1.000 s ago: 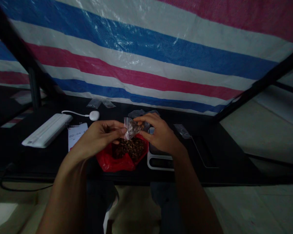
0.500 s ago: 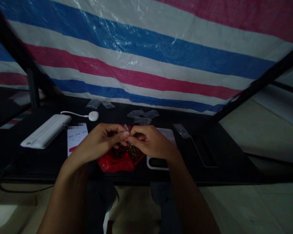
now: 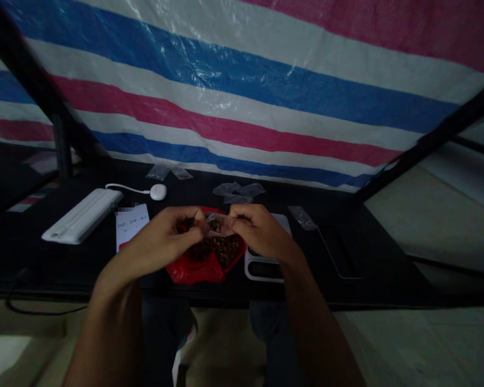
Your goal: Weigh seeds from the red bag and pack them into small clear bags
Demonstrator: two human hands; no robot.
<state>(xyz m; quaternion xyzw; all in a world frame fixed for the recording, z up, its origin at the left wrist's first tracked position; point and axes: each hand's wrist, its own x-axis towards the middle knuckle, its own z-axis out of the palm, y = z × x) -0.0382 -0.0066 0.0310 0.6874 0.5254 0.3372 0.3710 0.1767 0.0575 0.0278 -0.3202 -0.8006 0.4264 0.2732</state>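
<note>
Two bare hands come up in my head-camera feed, and I take the red bag (image 3: pixel 197 271) under them as my clock's centre: left hand (image 3: pixel 165 236) toward ten, right hand (image 3: pixel 262 232) toward two, each with thumb and forefinger pinched closed. Between them, just above the red bag, they hold a small clear bag (image 3: pixel 219 224) by opposite ends; I can't tell whether the brown pieces (image 3: pixel 228 252) I see there are inside it or show through from behind. The red bag lies open, its mouth full of those pieces. Three clear packets (image 3: pixel 252 190) lie at one o'clock, two flat sachets (image 3: pixel 159 172) at eleven, and another clear pouch (image 3: pixel 302 217) between two and three. At three, just beside the red bag, sits a white scale (image 3: pixel 264 271), partly behind the right hand; farther out lies a dark slab (image 3: pixel 339 250), with black tabletop (image 3: pixel 387 269) between it and the right-hand edge. The front edge runs near the red bag at six; a striped sheet (image 3: pixel 242 123) borders the back at twelve. Between nine and ten, a phone (image 3: pixel 131 228) partly behind the left hand reads 00:04:47; beyond it rests a long white case (image 3: pixel 80 217). The scale's window is too dim for me to read.
</note>
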